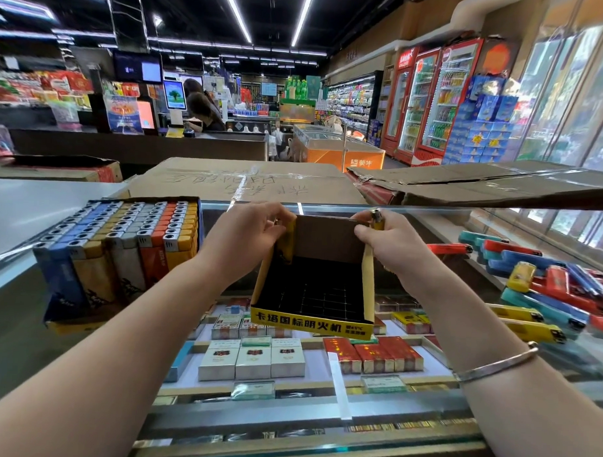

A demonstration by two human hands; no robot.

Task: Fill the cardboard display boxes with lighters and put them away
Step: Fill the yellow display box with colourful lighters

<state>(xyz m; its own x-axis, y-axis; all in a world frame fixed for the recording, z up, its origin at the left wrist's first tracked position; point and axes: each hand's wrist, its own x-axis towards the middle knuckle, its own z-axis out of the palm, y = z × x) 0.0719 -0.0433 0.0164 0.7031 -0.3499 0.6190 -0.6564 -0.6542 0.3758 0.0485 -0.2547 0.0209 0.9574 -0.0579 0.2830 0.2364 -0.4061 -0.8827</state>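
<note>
Empty cardboard display box, black gridded insert, held above glass counter: left hand pinches left wall; right hand grips right wall plus yellow lighter.

Both hands hold an empty display box up over the glass counter. The left hand pinches its left wall; the right hand grips the right wall and also holds a yellow lighter. A full box of lighters stands to the left, and loose lighters lie heaped at the right. Cigarette packs show under the glass.
</note>
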